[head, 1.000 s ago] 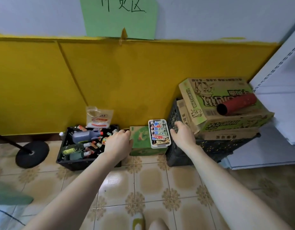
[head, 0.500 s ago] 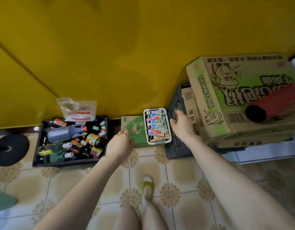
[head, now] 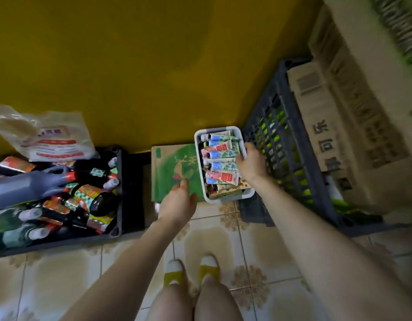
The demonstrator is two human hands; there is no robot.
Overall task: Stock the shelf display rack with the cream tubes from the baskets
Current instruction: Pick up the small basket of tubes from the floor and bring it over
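Note:
A small white basket [head: 217, 130] full of several cream tubes [head: 220, 156] with red, blue and green labels stands on a green cardboard box [head: 169, 172] on the floor by the yellow wall. My right hand [head: 251, 164] grips the basket's right rim, thumb over the tubes, fingers hidden outside the rim. My left hand [head: 180, 202] hovers over the green box just left of the basket's near corner, fingers straight, holding nothing. The shelf display rack is out of view.
A black crate [head: 120, 198] packed with bottles and sachets sits to the left, a plastic bag [head: 49, 137] behind it. A dark slatted crate [head: 276, 126] with cardboard boxes [head: 327, 126] stands right of the basket. My feet [head: 191, 272] are on the tiled floor.
The view has dropped and closed in on the basket. My right hand moved from the dark crate onto the basket's right rim. My left hand advanced over the green box toward the basket.

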